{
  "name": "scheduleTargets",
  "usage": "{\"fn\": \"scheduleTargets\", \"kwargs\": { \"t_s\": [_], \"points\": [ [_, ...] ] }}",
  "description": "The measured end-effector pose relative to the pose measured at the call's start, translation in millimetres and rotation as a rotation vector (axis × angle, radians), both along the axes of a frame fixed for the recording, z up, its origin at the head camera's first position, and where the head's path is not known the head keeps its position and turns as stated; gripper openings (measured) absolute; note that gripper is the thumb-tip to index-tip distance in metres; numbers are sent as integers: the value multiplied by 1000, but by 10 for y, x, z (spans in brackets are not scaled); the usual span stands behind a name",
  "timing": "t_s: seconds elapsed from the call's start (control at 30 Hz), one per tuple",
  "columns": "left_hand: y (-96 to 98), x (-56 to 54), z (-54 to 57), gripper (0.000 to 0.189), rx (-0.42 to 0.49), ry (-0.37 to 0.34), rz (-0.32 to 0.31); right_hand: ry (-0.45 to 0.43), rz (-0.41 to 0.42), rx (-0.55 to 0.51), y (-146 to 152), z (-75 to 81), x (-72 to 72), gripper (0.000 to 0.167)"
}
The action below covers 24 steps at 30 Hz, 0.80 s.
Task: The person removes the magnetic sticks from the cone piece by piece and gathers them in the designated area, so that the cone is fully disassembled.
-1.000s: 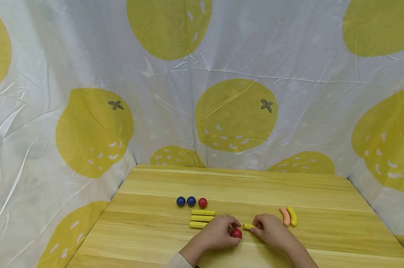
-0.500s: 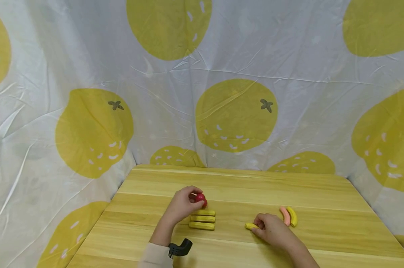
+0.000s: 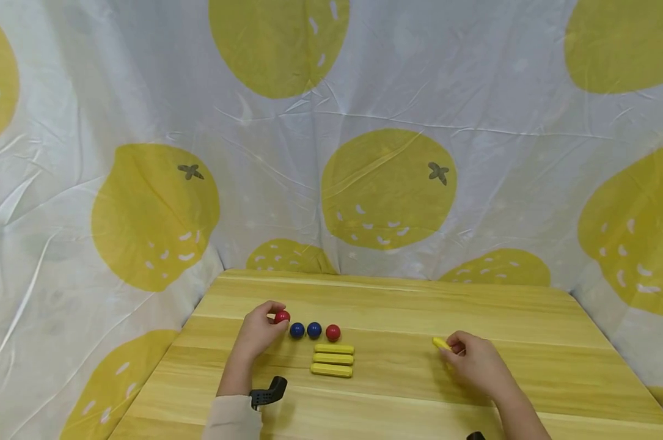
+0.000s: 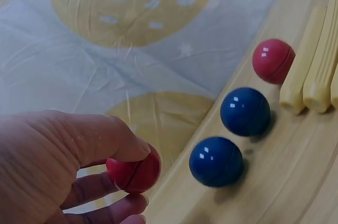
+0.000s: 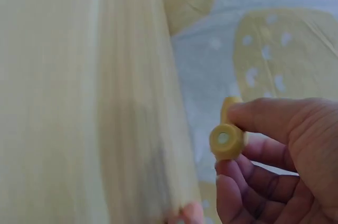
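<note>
My left hand (image 3: 258, 330) pinches a red ball (image 4: 134, 170) between thumb and fingers at the left end of a row of balls. In that row lie a blue ball (image 3: 297, 330), a second blue ball (image 3: 314, 330) and another red ball (image 3: 333, 332). My right hand (image 3: 476, 362) pinches a yellow curved piece (image 5: 228, 140) off to the right; a pale round spot shows on its end in the right wrist view. Below the balls, three yellow sticks (image 3: 332, 359) lie side by side. The two curved pieces seen earlier are hidden behind the right hand in the head view.
A wooden table (image 3: 386, 311) carries everything. Behind it hangs a pale cloth (image 3: 287, 183) printed with lemons. A blurred pinkish shape (image 5: 190, 213) shows at the right wrist view's bottom edge. A black wrist mount (image 3: 269, 392) sits on the left forearm.
My left hand has carried the red ball from the table's middle over the row to its left end. My right hand has moved right and farther back with the yellow curved piece.
</note>
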<state>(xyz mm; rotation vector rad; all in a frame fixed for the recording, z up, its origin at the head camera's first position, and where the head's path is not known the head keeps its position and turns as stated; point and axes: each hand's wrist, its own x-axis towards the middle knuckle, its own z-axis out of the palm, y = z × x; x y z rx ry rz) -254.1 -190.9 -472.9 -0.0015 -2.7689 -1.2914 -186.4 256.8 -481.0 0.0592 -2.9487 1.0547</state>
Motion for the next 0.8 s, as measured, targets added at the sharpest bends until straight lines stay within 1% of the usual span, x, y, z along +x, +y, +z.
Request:
{"fn": "scheduleTargets", "kwargs": {
  "t_s": [0.03,0.17,0.33,0.43,0.57,0.67,0.8],
  "points": [
    [-23,-8,-13,34,-6,-3,6,-18,-28,-9,70,15,-9,30],
    [-93,-14,-36,35,-21,-28,27,-42,-113,5,368,33,-38,43],
    [-129,-1,-53,35,-34,-56,16,-89,-197,43,666,-38,-55,51],
    [-130,0,-75,34,-44,-80,7,-111,-214,62,770,-97,-59,53],
    [-131,-8,-115,33,-52,-110,12,-128,-216,95,830,-141,-57,49],
    [-134,-19,-140,34,-49,-116,15,-135,-218,114,841,-162,-58,44],
    [-141,-34,-173,33,-51,-112,1,-124,-214,134,847,-204,-62,43]
  ]
}}
